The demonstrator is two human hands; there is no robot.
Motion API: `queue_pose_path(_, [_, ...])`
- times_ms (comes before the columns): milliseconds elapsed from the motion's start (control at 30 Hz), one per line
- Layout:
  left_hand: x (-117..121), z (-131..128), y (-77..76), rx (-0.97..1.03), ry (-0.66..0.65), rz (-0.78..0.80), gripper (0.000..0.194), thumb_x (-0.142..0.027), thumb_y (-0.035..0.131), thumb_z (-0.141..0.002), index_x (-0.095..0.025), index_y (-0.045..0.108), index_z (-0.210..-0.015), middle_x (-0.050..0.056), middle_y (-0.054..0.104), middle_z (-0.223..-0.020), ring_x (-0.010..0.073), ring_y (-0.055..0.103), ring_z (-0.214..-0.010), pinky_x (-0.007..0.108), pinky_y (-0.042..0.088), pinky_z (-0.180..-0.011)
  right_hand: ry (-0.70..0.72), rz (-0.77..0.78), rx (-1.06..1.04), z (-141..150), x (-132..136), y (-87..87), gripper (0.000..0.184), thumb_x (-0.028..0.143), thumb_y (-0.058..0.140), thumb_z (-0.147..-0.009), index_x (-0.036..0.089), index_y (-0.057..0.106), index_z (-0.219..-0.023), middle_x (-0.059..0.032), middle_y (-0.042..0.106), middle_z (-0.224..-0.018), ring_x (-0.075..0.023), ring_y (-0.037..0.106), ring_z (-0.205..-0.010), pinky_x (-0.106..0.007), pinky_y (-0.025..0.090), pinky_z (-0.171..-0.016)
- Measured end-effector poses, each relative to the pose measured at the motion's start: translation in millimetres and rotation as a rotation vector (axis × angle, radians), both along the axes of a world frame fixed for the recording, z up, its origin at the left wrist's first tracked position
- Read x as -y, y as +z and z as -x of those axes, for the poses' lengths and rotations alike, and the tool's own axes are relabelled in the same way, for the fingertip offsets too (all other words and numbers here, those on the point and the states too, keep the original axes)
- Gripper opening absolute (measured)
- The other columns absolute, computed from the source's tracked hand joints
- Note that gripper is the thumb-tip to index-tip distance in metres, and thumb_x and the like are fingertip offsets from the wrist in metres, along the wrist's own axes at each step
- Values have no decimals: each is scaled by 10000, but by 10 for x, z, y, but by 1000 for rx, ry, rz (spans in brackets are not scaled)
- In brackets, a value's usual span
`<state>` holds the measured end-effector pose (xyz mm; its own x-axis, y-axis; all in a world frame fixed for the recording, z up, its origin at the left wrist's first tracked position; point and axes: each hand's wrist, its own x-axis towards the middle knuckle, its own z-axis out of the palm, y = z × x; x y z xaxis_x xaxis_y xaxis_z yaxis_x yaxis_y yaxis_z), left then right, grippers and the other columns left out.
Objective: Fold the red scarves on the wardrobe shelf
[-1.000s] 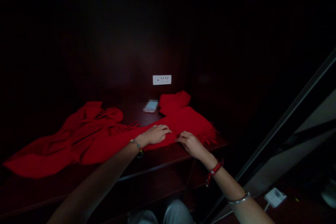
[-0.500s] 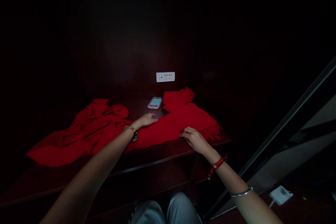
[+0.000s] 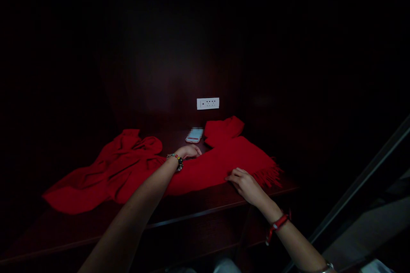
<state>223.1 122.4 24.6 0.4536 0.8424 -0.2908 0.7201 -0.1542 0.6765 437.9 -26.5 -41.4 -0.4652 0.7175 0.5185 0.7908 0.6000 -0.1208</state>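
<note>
A long red scarf with a fringed right end lies on a dark wooden shelf. Its left part is bunched into folds, while the middle and right lie flatter. My left hand reaches across the scarf to its far edge, fingers loosely curved and apart from the thumb; some fingertips are hidden. My right hand is at the near edge, left of the fringe, with its fingers closed on the cloth there. Behind my left hand, a phone lies on the shelf, partly blurred out.
A white wall socket is on the dark back panel. The front edge of the shelf runs below the scarf, above a lower compartment. At right, a pale-edged slanting frame rises. My knees show at the bottom.
The view has tilted up, so everything sits lower and slightly right. My left hand has rolled over at the scarf's far edge, its fingers more curved. My right hand stays at the near edge.
</note>
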Motion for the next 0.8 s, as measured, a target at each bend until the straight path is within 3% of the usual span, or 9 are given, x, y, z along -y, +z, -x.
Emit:
queue_pose_path(100, [6, -39, -26, -18, 12, 11, 108, -221, 542, -667, -130, 587, -704, 12, 604, -666, 119, 518, -564, 216, 395, -521, -2, 3, 1, -1, -6, -7, 284, 82, 411, -815, 206, 623, -957, -50, 550, -781, -166, 486, -766, -297, 414, -708])
queue_pose_path(233, [1, -97, -24, -51, -23, -18, 214, -339, 540, -691, -136, 600, -662, 11, 614, -652, 130, 521, -579, 224, 392, -531, -12, -2, 4, 9, 0, 1, 275, 78, 416, -810, 198, 627, -939, -53, 553, -783, -168, 488, -765, -295, 417, -701])
queue_pose_path(400, [-18, -84, -65, -82, -44, -68, 116, -253, 589, -627, -142, 593, -595, -26, 581, -558, 121, 502, -560, 209, 380, -521, -18, -5, -8, 22, 18, 19, 287, 64, 419, -803, 202, 628, -944, -50, 555, -784, -164, 489, -762, -290, 418, -706])
queue_pose_path(633, [47, -62, -216, -142, -47, -195, 139, -231, 668, -544, -142, 576, -597, -45, 539, -530, 94, 461, -532, 186, 342, -493, -26, -24, 2, 26, 6, 6, 283, 67, 422, -803, 206, 631, -935, -49, 555, -769, -163, 494, -754, -285, 419, -696])
queue_pose_path(800, [86, -81, -280, -170, -32, -289, 84, -187, 631, -597, -141, 562, -582, -30, 558, -567, 93, 476, -552, 184, 341, -509, -25, -9, -4, 22, 13, 16, 289, 64, 417, -805, 204, 630, -940, -48, 554, -772, -164, 490, -755, -293, 415, -708])
